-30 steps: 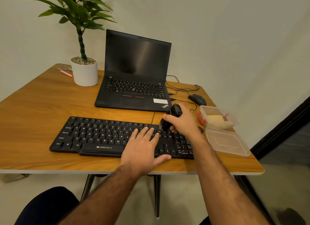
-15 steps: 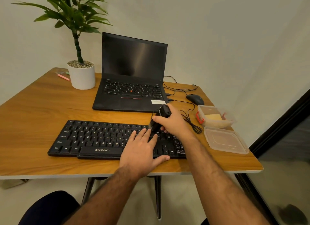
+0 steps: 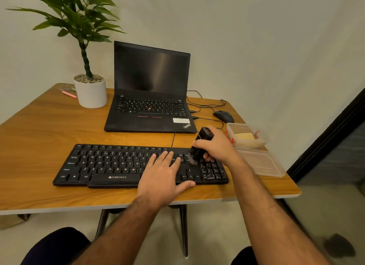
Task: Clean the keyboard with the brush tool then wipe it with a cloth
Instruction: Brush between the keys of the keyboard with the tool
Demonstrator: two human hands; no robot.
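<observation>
A black Zebronics keyboard [image 3: 110,166] lies across the near part of the wooden table [image 3: 39,130]. My left hand [image 3: 162,177] rests flat on its right-centre keys, fingers straight, thumb along the front edge. My right hand [image 3: 215,146] grips a black brush tool [image 3: 201,144], held tilted with its bristle end down on the keys just left of the number pad. A yellow cloth [image 3: 245,137] sits folded inside a clear plastic box [image 3: 264,140] at the table's right edge.
A black laptop [image 3: 150,106] stands open behind the keyboard, with cables and a black mouse [image 3: 223,116] to its right. The box's clear lid [image 3: 262,164] lies by the keyboard's right end. A potted plant [image 3: 90,92] and a pink pen [image 3: 69,94] sit at back left.
My right hand has swept the brush across the keys, first left then back right toward the number pad. My left hand has stayed flat on the keyboard.
</observation>
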